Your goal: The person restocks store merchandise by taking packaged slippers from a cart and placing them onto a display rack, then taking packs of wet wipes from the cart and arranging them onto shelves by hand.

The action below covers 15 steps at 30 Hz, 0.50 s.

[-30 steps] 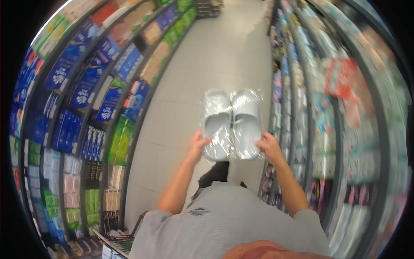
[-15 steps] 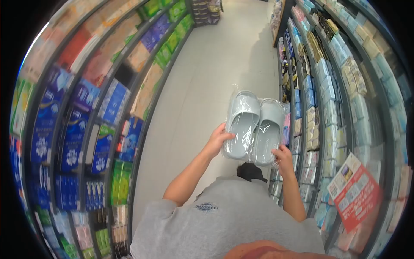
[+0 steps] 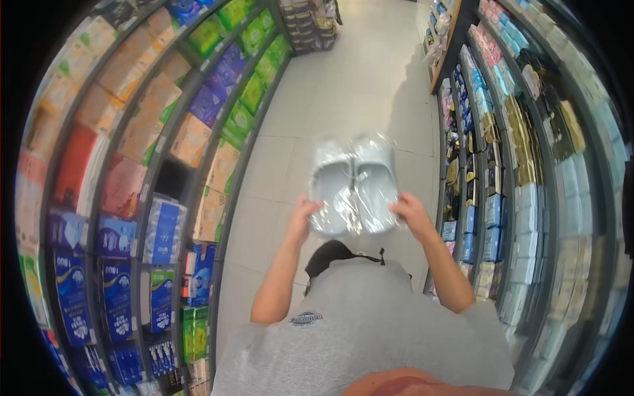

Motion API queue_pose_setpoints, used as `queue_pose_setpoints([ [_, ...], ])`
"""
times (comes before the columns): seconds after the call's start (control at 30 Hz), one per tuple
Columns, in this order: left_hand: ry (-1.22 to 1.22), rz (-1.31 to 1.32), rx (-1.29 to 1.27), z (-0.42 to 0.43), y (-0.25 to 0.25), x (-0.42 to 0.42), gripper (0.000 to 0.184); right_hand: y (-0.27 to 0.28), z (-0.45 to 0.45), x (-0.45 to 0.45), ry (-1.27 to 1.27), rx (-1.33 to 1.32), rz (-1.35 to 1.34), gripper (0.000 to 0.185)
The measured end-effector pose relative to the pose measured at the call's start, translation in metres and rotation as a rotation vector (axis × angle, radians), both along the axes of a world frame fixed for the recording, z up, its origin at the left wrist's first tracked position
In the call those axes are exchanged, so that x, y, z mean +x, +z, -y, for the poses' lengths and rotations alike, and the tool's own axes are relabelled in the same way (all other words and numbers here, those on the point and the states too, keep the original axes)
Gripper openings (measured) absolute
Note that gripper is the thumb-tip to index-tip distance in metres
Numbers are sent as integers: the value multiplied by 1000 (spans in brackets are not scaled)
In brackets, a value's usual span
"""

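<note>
In the head view, two pale slippers (image 3: 375, 195) share one clear wrapper (image 3: 354, 206), side by side between the left hand (image 3: 302, 219) and right hand (image 3: 413, 215). Each hand's fingers pinch the near side, thumb on top; blur makes it hard to tell whether they press slipper or just film.

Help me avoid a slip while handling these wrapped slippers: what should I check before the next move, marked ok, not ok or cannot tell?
1. Left hand gripping its edge of the slippers: ok.
2. Right hand gripping the opposite edge: ok.
3. Slippers side by side: ok.
4. Clear wrap sealed and untorn: cannot tell, glare and blur.
5. Slippers apart from the left shelves: ok, floor shows between.
6. Size marking readable: not ok, none legible.
</note>
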<state>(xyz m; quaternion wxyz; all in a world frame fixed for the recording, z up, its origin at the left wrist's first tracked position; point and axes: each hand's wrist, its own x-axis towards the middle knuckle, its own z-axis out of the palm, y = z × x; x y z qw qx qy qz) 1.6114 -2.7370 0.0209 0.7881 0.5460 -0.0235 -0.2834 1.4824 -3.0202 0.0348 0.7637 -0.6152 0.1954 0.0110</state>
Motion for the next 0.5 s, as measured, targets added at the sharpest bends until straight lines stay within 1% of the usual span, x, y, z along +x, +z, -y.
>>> queue_pose_setpoints([
  [0.03, 27, 7, -41, 14, 20, 26, 50, 16, 10, 42, 21, 31, 60, 28],
  [0.07, 55, 24, -86, 28, 41, 53, 50, 25, 21, 78, 17, 22, 51, 28],
  [0.1, 54, 17, -107, 37, 40, 83, 45, 31, 34, 116, 57, 29, 74, 29],
  [0.17, 73, -5, -103, 62, 27, 138, 46, 28, 61, 185, 126, 47, 113, 32],
  [0.2, 89, -28, -89, 72, 18, 166, 48, 17, 74, 214, 130, 42, 124, 32],
  [0.27, 96, -54, -72, 98, -15, 221, 47, -8, 101, 264, 110, -7, 63, 30],
  [0.3, 95, -93, -60, 115, -26, 250, 44, -14, 117, 288, 121, -7, -15, 29],
  [0.33, 89, -137, -42, 128, -33, 276, 41, -25, 132, 308, 109, 1, -15, 29],
  [0.4, 14, -188, -39, 167, -28, 338, 39, -39, 173, 358, 132, 21, -114, 29],
  [0.43, -24, -208, -25, 189, -24, 371, 42, -41, 192, 380, 105, 15, -131, 26],
  [0.47, -43, -214, -28, 215, -20, 404, 42, -29, 213, 403, 85, 11, -137, 26],
  [0.5, -106, -216, -40, 242, -17, 438, 44, -12, 230, 424, -13, 1, -100, 23],
])
